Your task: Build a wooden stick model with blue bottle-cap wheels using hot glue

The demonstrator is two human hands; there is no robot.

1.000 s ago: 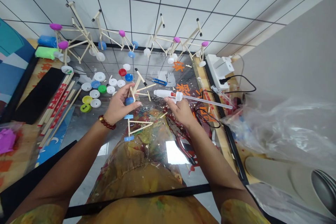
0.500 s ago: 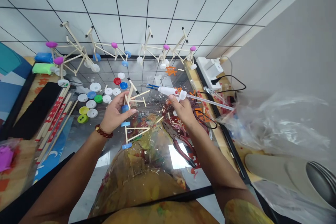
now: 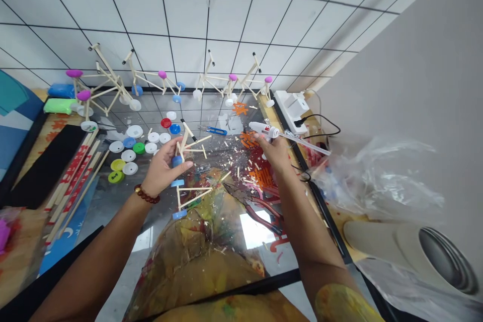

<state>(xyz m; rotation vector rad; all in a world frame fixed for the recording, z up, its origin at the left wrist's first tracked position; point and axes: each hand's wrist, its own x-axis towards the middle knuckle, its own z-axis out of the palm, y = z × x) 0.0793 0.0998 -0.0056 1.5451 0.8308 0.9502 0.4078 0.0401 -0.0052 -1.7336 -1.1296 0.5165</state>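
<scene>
My left hand (image 3: pixel 166 166) grips a small tricycle front of wooden sticks (image 3: pixel 184 142), with a black-tipped handlebar on top and a blue cap at its base. Just below lies a triangular stick frame (image 3: pixel 194 196) with a blue bottle cap (image 3: pixel 179 215) at each left corner. Over on the right, my right hand (image 3: pixel 274 152) is closed around a white hot glue gun (image 3: pixel 264 129), whose nozzle points left and whose clear glue stick (image 3: pixel 307 144) trails out behind. Red-handled pliers (image 3: pixel 256 206) rest on the glossy tabletop nearer my body.
Loose bottle caps (image 3: pixel 139 148) sit left of centre. Blue snips (image 3: pixel 216 131) lie behind the hands. Several finished stick tricycles (image 3: pixel 109 78) stand along the tiled wall. Wooden sticks (image 3: pixel 75 181) lie at left; a power strip (image 3: pixel 290 110) and plastic bag (image 3: pixel 377 176) are at right.
My right hand has carried the glue gun rightward, away from the stick piece and toward the power strip. My left hand keeps its hold. The camera view has tilted slightly upward.
</scene>
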